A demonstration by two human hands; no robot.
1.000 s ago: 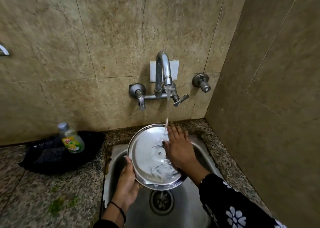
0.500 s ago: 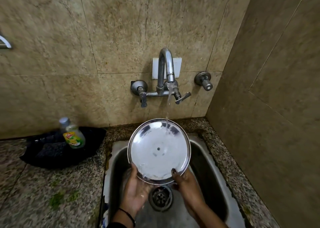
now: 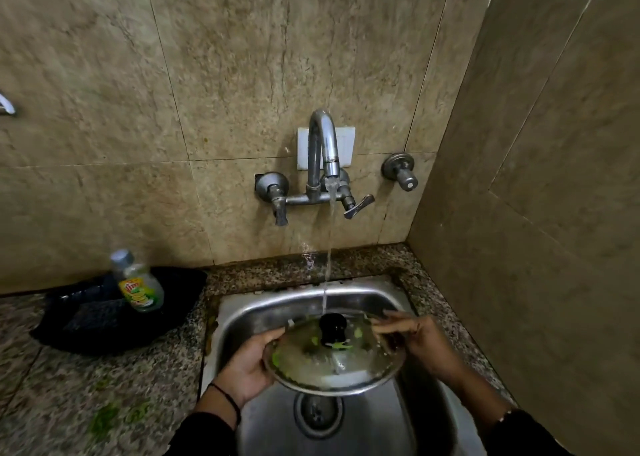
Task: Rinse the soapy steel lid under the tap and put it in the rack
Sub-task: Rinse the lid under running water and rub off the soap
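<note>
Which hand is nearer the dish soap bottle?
Left. The left hand grips the lid's rim on the dish soap bottle's side; the right hand is across the lid.

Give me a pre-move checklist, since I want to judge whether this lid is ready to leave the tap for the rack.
1. Water running from the curved chrome tap: ok.
2. Stream landing on the round steel lid, near its black knob: ok.
3. Lid rinsed clean: not ok, green soap patches remain on the knob side.
4. Secure hold: ok for the left hand gripping the rim; cannot tell for the blurred right hand.
5. Lid over the steel sink: ok.
6. Rack ready: cannot tell; a black basket holds a dish soap bottle.
</note>
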